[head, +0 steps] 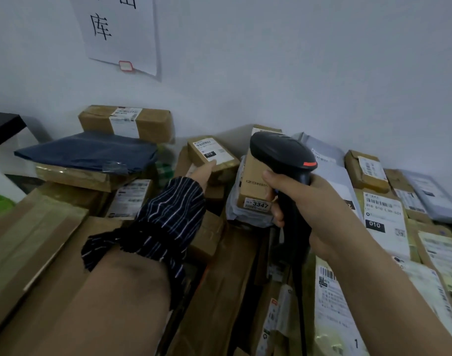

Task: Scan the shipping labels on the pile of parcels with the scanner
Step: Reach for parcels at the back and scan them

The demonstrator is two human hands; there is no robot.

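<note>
Black scanner (pixel 281 152) in right hand (pixel 309 209), one parcel (pixel 221 160) in left hand (pixel 200 173)

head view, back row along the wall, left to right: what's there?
black tabletop edge → dark blue bag → small box that the left hand touches → scanner in the right hand → taped brown box → grey mailer
</note>
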